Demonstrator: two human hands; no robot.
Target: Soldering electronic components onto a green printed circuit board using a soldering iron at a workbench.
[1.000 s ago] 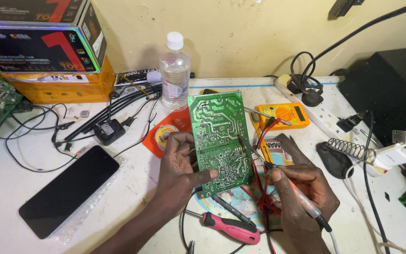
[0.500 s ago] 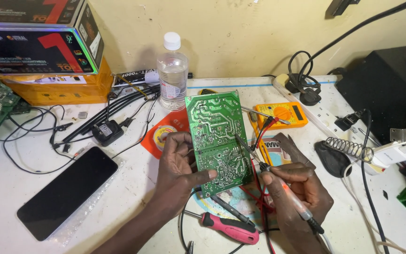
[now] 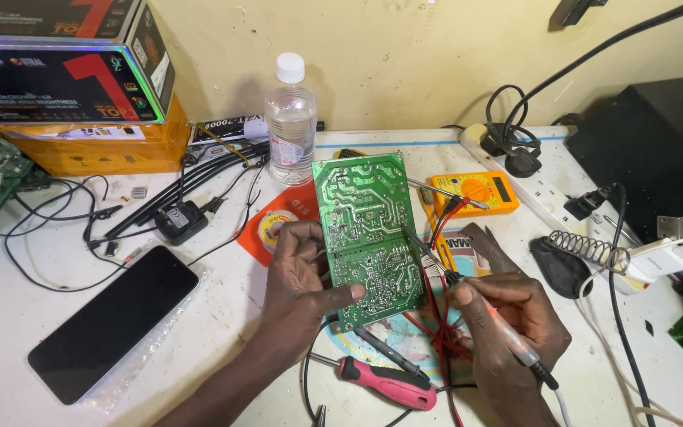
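Observation:
My left hand (image 3: 298, 273) grips a green circuit board (image 3: 367, 233) by its lower left edge, holding it tilted with the solder side toward me. In my right hand (image 3: 511, 332) is a soldering iron (image 3: 476, 304), held like a pen, its thin metal tip resting on the board's right side. Red and black meter leads (image 3: 436, 316) lie under the board and my right hand. A yellow multimeter (image 3: 474, 192) sits just beyond the board to the right.
A red-handled screwdriver (image 3: 385, 382) lies below the board. A black phone (image 3: 114, 320) lies at the left, a water bottle (image 3: 290, 119) stands behind, and boxes (image 3: 65, 79) sit at the back left. A coiled iron stand (image 3: 586, 253) and power strip (image 3: 547, 190) are at the right.
The iron's tip has moved up along the board's right side, and my right hand has shifted slightly. The board stays in my left hand.

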